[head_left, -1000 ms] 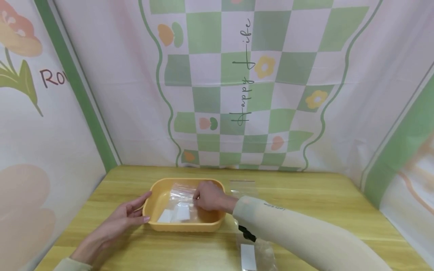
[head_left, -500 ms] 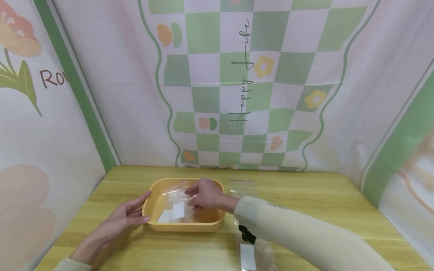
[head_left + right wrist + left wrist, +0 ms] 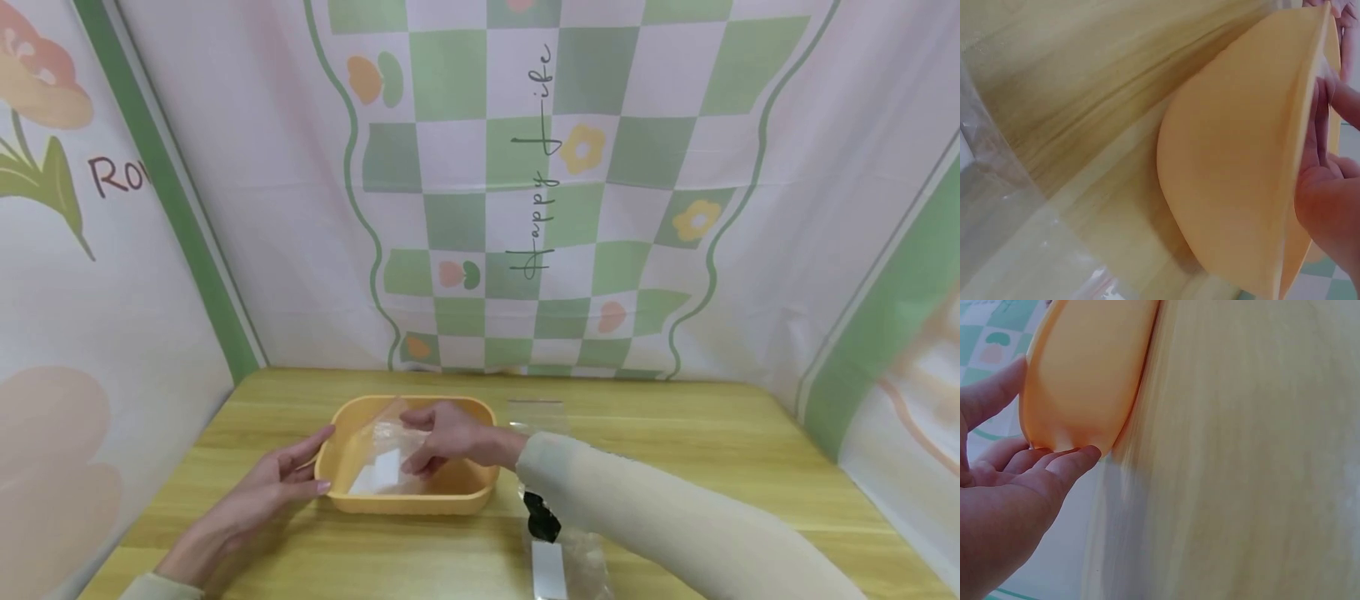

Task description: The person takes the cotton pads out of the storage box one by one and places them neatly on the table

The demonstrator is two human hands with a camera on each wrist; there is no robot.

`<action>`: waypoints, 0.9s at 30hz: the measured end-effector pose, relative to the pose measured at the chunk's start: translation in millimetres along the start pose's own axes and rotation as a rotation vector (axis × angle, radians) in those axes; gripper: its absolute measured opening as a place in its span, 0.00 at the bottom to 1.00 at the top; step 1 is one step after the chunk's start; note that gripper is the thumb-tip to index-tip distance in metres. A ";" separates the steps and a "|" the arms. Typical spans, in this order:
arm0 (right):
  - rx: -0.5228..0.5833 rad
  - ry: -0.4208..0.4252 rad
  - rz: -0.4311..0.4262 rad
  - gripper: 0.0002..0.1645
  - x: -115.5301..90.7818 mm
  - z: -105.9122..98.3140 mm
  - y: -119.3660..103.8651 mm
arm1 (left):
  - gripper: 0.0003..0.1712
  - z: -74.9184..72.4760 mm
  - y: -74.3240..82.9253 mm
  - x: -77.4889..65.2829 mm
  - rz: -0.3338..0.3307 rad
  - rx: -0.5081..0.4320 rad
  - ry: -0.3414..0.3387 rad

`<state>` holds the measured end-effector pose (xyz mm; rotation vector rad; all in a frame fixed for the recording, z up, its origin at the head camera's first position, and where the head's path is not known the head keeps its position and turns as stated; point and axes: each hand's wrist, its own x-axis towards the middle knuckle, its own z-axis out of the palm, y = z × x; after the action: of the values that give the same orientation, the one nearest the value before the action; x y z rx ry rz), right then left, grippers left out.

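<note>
A yellow plastic basin stands on the table. My left hand holds its left end, thumb near the front corner and fingers at the back corner. In the left wrist view, the left fingers touch the basin's outer wall. Inside the basin lie clear plastic zip bags with white cards in or under them. My right hand reaches over the right rim, touching the bag plastic, its thumb and index finger spread apart. Basin walls hide part of the right fingers in the right wrist view.
To the right of the basin, another clear zip bag lies on the wooden table, partly under the right sleeve. A black item and a white card show nearer the front. Patterned cloth hangs behind.
My right hand has shifted left inside the basin, its fingers spreading from a closer pinch. The bag plastic and card beneath have slid slightly left. My left hand and the basin stay put.
</note>
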<state>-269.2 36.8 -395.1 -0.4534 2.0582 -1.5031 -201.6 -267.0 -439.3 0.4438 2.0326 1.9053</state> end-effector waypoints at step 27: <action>-0.065 -0.112 -0.083 0.62 -20.8 -29.9 -21.5 | 0.51 2.7 -2.0 -1.4 -0.001 0.016 0.003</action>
<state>-271.9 64.4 -363.2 -0.6412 2.0271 -1.4272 -199.3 -265.4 -441.4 0.4449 2.0505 1.8917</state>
